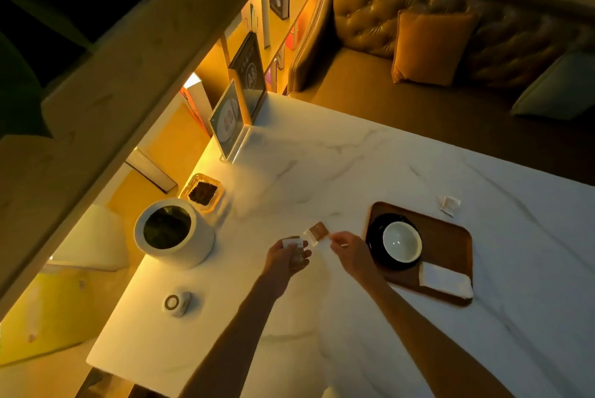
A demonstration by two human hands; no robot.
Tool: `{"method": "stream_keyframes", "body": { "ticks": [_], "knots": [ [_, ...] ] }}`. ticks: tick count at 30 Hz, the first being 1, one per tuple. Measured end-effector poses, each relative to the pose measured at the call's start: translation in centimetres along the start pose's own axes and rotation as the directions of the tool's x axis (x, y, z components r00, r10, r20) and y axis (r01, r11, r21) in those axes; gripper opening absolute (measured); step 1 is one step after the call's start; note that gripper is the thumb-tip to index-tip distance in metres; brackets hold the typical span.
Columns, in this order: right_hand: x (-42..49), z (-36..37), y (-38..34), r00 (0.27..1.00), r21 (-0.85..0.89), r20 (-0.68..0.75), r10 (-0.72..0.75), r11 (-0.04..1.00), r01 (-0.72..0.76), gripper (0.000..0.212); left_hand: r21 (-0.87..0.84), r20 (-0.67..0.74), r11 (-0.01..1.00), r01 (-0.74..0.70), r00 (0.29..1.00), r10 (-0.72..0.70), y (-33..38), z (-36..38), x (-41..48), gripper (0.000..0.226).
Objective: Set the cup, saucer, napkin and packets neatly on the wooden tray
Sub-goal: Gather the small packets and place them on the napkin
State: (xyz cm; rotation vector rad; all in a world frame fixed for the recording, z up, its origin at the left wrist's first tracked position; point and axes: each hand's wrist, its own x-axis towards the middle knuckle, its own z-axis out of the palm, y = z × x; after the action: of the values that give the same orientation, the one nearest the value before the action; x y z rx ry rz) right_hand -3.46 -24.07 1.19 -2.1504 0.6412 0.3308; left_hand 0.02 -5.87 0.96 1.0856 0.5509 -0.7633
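The risk, as I'm judging it from here, is sitting with the small packets: they are light and slippery-looking, and a loose pinch over the white marble-patterned table [322,172] could be dropping one short of the brown wooden tray with rounded corners [450,236]. There is also a crumpled scrap of white paper [449,204] lying on the table just beyond the tray's far edge, which could be getting left behind. And the free room on the tray is looking tight, so a careless reach might be nudging the cup.

The left hand [289,256] is curling closed around a small white-topped packet [292,242]; its fingers are wrapping the lower part, so I cannot tell exactly what else it is holding. The right hand [349,249] is pinching, between thumb and fingertips, the corner of a flat brown-and-white packet [317,232], with the other fingers folding in loosely. Both hands are hovering near each other, just left of the tray.

On the tray, the white round cup [401,241] is already sitting on the black round saucer [375,233], and the folded white napkin [446,279] is lying at the near corner, beside the saucer. Only the packets are appearing still off the tray.
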Motion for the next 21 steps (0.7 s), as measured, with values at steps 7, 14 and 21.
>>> {"method": "stream_keyframes", "body": {
  "ticks": [7,14,21],
  "knots": [
    [8.2,3.0,-0.6,0.930,-0.561,0.224,-0.291,0.742,0.367,0.025,-0.155,-0.083,0.982,0.104,0.990,-0.118,1.4,-0.8,6.6,0.032],
    [9.5,5.0,1.4,0.962,-0.714,0.192,-0.193,0.645,0.272,0.020,-0.262,-0.105,0.958,0.118,0.983,-0.149,1.0,-2.5,7.6,0.025],
    [6.5,2.1,1.4,0.984,-0.105,0.136,0.110,0.990,-0.096,0.026,-0.143,-0.116,0.990,0.009,0.993,-0.026,1.9,-0.6,5.7,0.030]
  ]
}}
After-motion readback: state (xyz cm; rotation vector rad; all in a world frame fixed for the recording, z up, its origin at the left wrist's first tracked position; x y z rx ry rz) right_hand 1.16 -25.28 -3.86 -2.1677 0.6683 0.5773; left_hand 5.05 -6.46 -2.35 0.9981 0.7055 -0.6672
